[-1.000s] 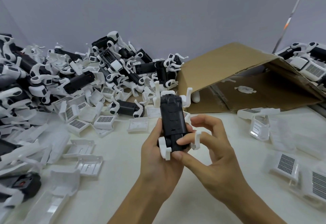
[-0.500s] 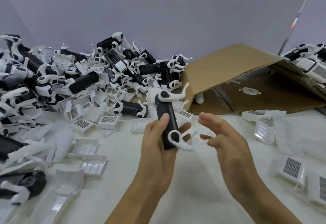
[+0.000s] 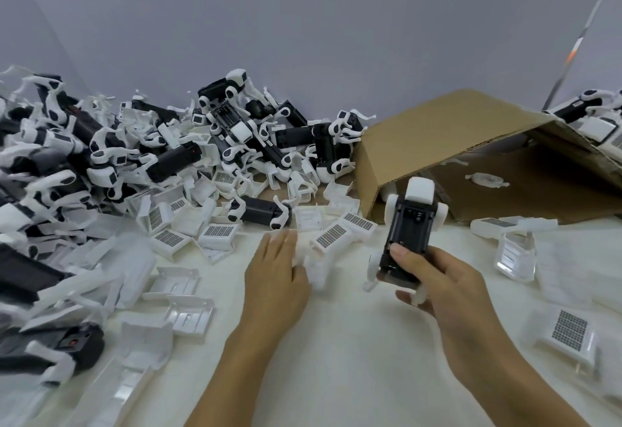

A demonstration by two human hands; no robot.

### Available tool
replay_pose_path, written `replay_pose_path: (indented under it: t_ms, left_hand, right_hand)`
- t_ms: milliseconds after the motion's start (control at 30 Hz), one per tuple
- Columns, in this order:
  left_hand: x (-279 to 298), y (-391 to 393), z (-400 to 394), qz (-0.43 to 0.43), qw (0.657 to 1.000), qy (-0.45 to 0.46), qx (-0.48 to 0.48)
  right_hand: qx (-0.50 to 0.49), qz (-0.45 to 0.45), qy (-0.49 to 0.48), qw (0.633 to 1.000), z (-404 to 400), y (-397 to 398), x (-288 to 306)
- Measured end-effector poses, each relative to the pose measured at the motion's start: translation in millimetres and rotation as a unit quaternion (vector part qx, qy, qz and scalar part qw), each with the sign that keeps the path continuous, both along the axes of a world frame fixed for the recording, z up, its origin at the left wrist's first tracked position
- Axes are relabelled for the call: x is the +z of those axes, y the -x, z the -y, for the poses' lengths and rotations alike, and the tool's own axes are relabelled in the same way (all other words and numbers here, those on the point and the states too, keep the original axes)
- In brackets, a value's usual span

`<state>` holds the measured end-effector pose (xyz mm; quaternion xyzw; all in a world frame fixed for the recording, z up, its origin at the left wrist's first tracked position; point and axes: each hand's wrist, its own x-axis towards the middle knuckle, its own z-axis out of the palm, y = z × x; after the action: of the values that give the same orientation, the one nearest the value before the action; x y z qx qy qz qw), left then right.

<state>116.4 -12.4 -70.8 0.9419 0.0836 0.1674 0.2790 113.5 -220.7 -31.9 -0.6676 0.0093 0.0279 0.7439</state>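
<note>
Transfer: toy body [image 3: 409, 238] now sits in my right hand [image 3: 444, 288]; half a second ago my left hand held it.
Right hand: thumb and curled fingers clamp the body's lower end, underside facing me, above the table [image 3: 353, 352].
Left hand [image 3: 274, 275]: lowered to the table, fingers straight, holding nothing, thumb beside a white cover [image 3: 314, 270].
Meaning: I judge cover pickup and fitting come next.
Surroundings: pile of toy bodies [image 3: 168, 157] at left, cardboard box [image 3: 437, 130] behind.

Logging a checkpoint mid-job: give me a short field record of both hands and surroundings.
right hand: grips black toy robot dog, white legs
left hand: fingers straight, beside white plastic cover; contact unclear
pile: more toy dogs and covers, far left
cardboard box: on its side, behind the toy
table: white
</note>
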Motion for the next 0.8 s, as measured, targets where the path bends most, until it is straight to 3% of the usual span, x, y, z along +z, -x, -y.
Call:
replay_pose_path:
  t_ms: [33,100,167,233,300,400,467,533,600,733,800]
  left_hand:
    - [-4,-1,-2,-0.020,0.999,-0.043,0.006]
    - [-9,-1,-2,0.014,0.999,-0.039,0.028]
    - [-2,0,0,0.090,0.993,0.033,0.066]
    - [10,3,2,0.151,0.968,0.186,0.076]
    - [25,7,6,0.179,0.892,0.415,0.009]
    - [40,11,13,0.144,0.709,0.679,-0.129]
    - [44,15,19,0.089,0.639,0.745,-0.167]
    - [44,18,28,0.044,0.605,0.774,-0.180]
    - [44,20,38,0.010,0.615,0.757,-0.221]
    - [37,21,48,0.019,0.768,0.599,-0.225]
    - [33,21,48,0.049,0.822,0.537,-0.183]
  right_hand:
    - [0.001,0.000,0.003,1.000,-1,1,0]
    - [0.009,0.000,0.009,1.000,-3,2,0]
    - [0.016,0.003,0.013,1.000,-3,3,-1]
    - [0.022,0.006,0.016,1.000,-3,3,-1]
    - [0.025,0.009,0.017,0.999,-2,3,-2]
    - [0.031,0.015,0.005,0.999,-2,3,-3]
    - [0.045,0.023,-0.009,0.999,-3,4,-2]
    - [0.063,0.038,-0.012,0.997,-5,7,-1]
    - [0.083,0.059,0.002,0.995,-7,9,0]
    - [0.107,0.082,-0.005,0.991,-8,11,1]
    - [0.114,0.080,-0.007,0.990,-8,11,1]
